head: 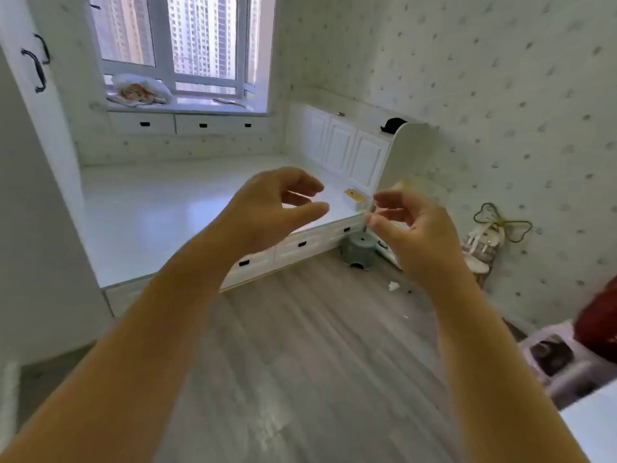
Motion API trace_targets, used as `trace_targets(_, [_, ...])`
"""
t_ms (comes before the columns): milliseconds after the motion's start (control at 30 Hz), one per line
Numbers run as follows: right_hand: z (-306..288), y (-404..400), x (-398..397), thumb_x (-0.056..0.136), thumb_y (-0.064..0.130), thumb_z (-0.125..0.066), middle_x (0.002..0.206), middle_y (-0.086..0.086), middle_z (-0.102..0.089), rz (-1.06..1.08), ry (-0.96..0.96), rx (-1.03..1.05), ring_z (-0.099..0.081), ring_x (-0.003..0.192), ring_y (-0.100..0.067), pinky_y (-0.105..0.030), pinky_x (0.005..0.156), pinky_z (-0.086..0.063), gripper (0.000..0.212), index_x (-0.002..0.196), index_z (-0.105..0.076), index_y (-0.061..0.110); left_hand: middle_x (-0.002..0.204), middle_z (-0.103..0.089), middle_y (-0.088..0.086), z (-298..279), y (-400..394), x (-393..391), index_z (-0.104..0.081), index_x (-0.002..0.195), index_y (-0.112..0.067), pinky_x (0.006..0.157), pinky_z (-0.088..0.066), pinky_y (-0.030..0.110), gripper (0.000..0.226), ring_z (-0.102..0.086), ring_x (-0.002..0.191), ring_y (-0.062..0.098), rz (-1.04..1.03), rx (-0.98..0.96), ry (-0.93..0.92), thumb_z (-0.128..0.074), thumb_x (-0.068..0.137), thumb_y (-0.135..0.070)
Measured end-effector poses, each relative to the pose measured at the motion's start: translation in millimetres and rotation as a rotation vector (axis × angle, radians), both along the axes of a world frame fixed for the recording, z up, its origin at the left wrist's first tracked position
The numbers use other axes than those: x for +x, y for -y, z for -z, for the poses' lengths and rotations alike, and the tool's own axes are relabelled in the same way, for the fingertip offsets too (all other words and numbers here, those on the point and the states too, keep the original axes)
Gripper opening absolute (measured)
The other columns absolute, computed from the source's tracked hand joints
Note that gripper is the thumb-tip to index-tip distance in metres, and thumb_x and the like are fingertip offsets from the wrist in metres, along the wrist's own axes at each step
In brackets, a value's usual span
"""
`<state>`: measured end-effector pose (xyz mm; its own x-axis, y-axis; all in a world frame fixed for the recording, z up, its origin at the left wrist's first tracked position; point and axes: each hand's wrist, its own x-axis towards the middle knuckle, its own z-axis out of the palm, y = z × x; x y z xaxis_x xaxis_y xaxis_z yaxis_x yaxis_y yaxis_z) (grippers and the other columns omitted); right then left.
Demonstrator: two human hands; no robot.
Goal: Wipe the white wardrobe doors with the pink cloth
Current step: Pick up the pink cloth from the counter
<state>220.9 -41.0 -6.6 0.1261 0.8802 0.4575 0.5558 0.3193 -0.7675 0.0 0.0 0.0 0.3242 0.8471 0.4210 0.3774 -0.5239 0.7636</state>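
Both my arms reach out in front of me over the wood floor. My left hand (267, 208) is open, fingers curled and apart, holding nothing. My right hand (414, 228) is also open with loosely bent fingers and nothing in it. The white wardrobe (30, 182) stands at the far left, its doors carrying dark curved handles (35, 70) near the top. No pink cloth is in sight.
A white raised platform with drawers (160, 215) fills the middle, under a window. A small grey stool (360, 250) stands on the floor by its corner. White low cabinets (340, 145) line the right wall. A white stool (554, 359) and a red object (597, 325) sit at right.
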Motion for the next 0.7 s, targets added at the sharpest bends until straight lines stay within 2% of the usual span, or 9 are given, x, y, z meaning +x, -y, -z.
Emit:
trace_targets(100, [36, -9, 23, 0.088, 0.018, -0.074, 0.109, 0.01, -0.065, 0.002, 0.1, -0.038, -0.066, 0.093, -0.003, -0.016, 0.074, -0.053, 0.033, 0.12, -0.066, 0.019, 0.112, -0.068, -0.014, 31, -20, 35, -0.068, 0.115, -0.026, 0.065, -0.045, 0.001, 0.031, -0.065, 0.096, -0.006, 0.034, -0.094, -0.003, -0.075, 0.086, -0.032])
trace_targets(233, [85, -29, 89, 0.09, 0.023, -0.072, 0.116, 0.009, -0.059, 0.073, 0.272, -0.151, -0.06, 0.096, -0.002, -0.02, 0.076, -0.053, 0.04, 0.128, -0.061, 0.021, 0.108, -0.069, -0.013, 65, -57, 103, -0.069, 0.111, -0.028, 0.078, -0.052, 0.011, 0.029, -0.066, 0.094, -0.004, 0.132, -0.151, -0.09, -0.077, 0.084, -0.033])
trace_targets(300, [103, -37, 124, 0.091, 0.026, -0.07, 0.12, 0.008, -0.057, 0.13, 0.314, -0.196, -0.059, 0.098, -0.005, -0.025, 0.08, -0.053, 0.042, 0.131, -0.06, 0.02, 0.105, -0.069, -0.014, 78, -79, 134, -0.069, 0.11, -0.028, 0.076, -0.051, 0.01, 0.028, -0.065, 0.094, -0.004, 0.17, -0.162, -0.114, -0.078, 0.084, -0.031])
trace_targets(367, [120, -45, 174, 0.092, 0.027, -0.069, 0.122, 0.007, -0.056, 0.202, 0.307, -0.24, -0.058, 0.099, -0.006, -0.026, 0.083, -0.052, 0.043, 0.133, -0.059, 0.019, 0.101, -0.069, -0.015, 90, -107, 187, -0.069, 0.106, -0.029, 0.075, -0.049, 0.01, 0.024, -0.065, 0.094, -0.004, 0.243, -0.159, -0.109, -0.078, 0.084, -0.026])
trace_targets(467, [120, -56, 243, 0.093, 0.027, -0.068, 0.123, 0.006, -0.054, 0.362, 0.258, -0.263, -0.057, 0.098, -0.007, -0.026, 0.084, -0.051, 0.042, 0.133, -0.059, 0.018, 0.101, -0.07, -0.014, 87, -141, 279, -0.067, 0.103, -0.032, 0.082, -0.054, 0.018, 0.023, -0.066, 0.092, -0.004, 0.395, -0.179, -0.153, -0.077, 0.085, -0.021])
trace_targets(700, [101, -64, 373, 0.09, 0.023, -0.071, 0.118, 0.008, -0.058, 0.743, 0.093, -0.264, -0.06, 0.096, -0.006, -0.037, 0.088, -0.055, 0.035, 0.124, -0.062, 0.023, 0.101, -0.066, -0.017, 72, -180, 476, -0.066, 0.11, -0.029, 0.088, -0.055, 0.024, 0.025, -0.064, 0.095, -0.004, 0.741, -0.101, -0.168, -0.075, 0.088, -0.028])
